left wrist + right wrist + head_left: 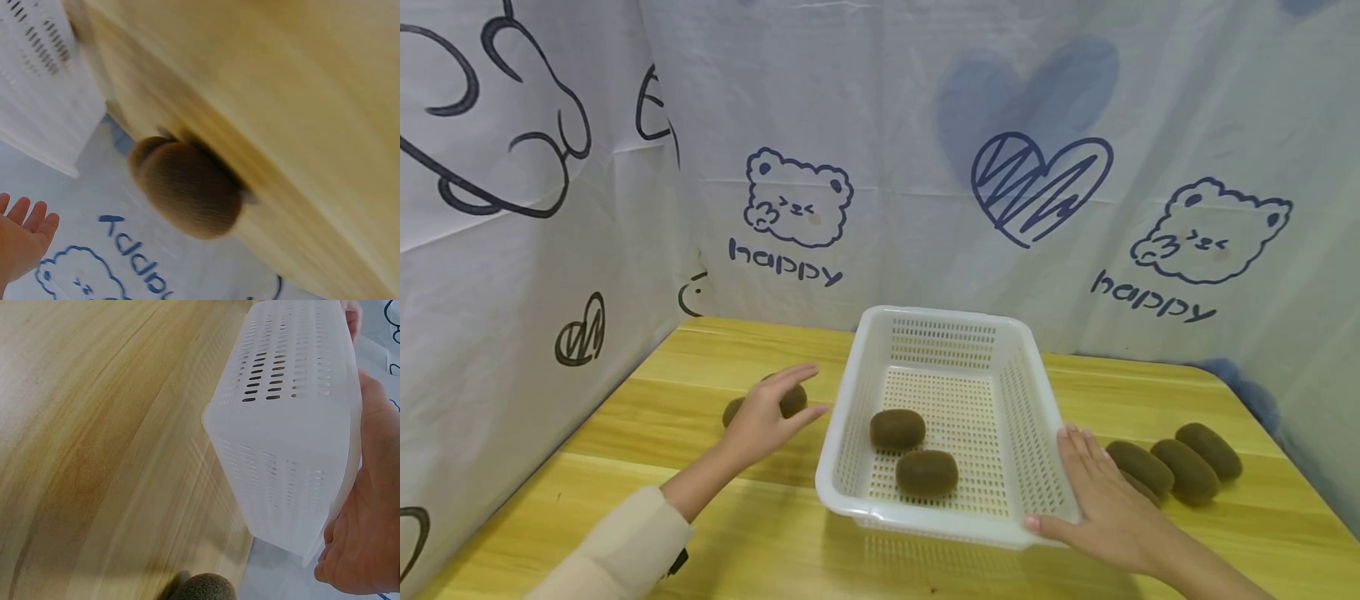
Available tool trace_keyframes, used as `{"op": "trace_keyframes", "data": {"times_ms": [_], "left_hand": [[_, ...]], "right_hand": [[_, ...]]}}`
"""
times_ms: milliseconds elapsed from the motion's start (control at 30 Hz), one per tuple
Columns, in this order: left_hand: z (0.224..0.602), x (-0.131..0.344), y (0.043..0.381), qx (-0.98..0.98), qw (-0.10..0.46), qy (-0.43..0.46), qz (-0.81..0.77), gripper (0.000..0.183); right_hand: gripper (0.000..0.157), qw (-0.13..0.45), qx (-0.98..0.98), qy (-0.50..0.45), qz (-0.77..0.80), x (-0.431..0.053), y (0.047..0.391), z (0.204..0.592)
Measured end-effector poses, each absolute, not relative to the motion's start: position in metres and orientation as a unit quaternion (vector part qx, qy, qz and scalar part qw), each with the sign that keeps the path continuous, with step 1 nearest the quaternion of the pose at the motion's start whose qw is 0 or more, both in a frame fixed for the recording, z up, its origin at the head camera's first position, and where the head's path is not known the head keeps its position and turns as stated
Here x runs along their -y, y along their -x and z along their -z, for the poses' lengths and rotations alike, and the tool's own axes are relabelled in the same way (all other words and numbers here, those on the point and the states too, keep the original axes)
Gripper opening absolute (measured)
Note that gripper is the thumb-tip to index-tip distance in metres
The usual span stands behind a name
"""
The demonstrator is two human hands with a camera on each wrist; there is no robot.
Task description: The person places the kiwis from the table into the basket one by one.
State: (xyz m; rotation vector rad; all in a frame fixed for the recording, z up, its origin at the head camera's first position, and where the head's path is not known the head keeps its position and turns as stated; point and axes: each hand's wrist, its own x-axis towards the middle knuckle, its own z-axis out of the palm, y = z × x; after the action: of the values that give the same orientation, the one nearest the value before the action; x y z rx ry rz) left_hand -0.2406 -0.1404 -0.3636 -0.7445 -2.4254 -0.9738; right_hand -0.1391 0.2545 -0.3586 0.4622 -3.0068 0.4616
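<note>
A white perforated plastic basket (1015, 417) stands on the table with two brown kiwis inside, one kiwi (897, 430) just behind the other kiwi (927, 473). My left hand (767, 421) is left of the basket, over two more kiwis, and partly hides them in the head view. In the left wrist view that hand (25, 240) is apart from the nearer kiwi (190, 190), thumb and fingers spread, holding nothing. My right hand (1105, 504) rests on the basket's right rim near the front corner, fingers mostly straight, thumb at the front rim.
Several kiwis (1183, 471) lie together on the wooden table (760, 533), right of the basket beyond my right hand. A white cloth (910, 217) with bear and heart drawings hangs behind the table and along its left side.
</note>
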Motion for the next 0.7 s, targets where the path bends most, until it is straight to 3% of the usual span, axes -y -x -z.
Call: {"op": "trace_keyframes", "data": {"times_ms": [300,700], "left_hand": [[0.384,0.177,0.246,0.894,0.196,0.228,0.332,0.053],[0.404,0.216,0.259,0.922,0.134,0.163,0.325,0.064]], "right_hand": [[0.108,0.036,0.976,-0.154,-0.147,-0.255,0.139,0.358],[0.108,0.036,0.976,-0.153,-0.154,-0.254,0.139,0.358]]}}
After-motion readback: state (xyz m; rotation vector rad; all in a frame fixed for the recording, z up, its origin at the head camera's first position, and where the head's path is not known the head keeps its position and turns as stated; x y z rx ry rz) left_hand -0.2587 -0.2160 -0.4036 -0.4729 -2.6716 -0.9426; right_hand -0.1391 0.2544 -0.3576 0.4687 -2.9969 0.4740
